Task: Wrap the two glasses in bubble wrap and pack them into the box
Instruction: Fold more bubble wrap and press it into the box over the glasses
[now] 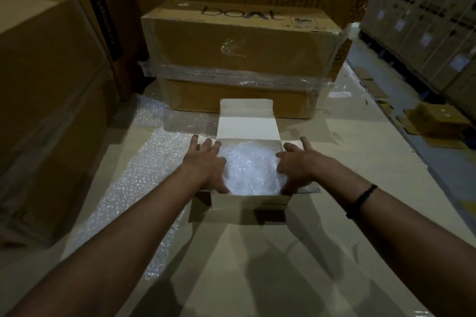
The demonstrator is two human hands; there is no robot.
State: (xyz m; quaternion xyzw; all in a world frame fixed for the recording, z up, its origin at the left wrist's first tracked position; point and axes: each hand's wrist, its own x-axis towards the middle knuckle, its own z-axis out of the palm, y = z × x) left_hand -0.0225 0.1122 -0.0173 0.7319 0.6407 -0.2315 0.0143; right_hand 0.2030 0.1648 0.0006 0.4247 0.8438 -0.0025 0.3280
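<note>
A small white cardboard box [247,199] stands open in the middle of the work surface, its lid flap [247,121] raised at the far side. Bubble wrap [251,167] fills the inside; the glasses themselves are hidden under it. My left hand [206,159] lies over the box's left edge with fingers spread, its thumb down on the wrap. Over the right edge rests my right hand [296,162], fingers straight and thumb on the wrap. Neither hand grips anything.
A loose sheet of bubble wrap [144,170] lies on the cardboard surface to the left of the box. Taped brown cartons [239,59] stand right behind it, large cartons [46,100] to the left. Flat cardboard pieces [435,123] lie at the right.
</note>
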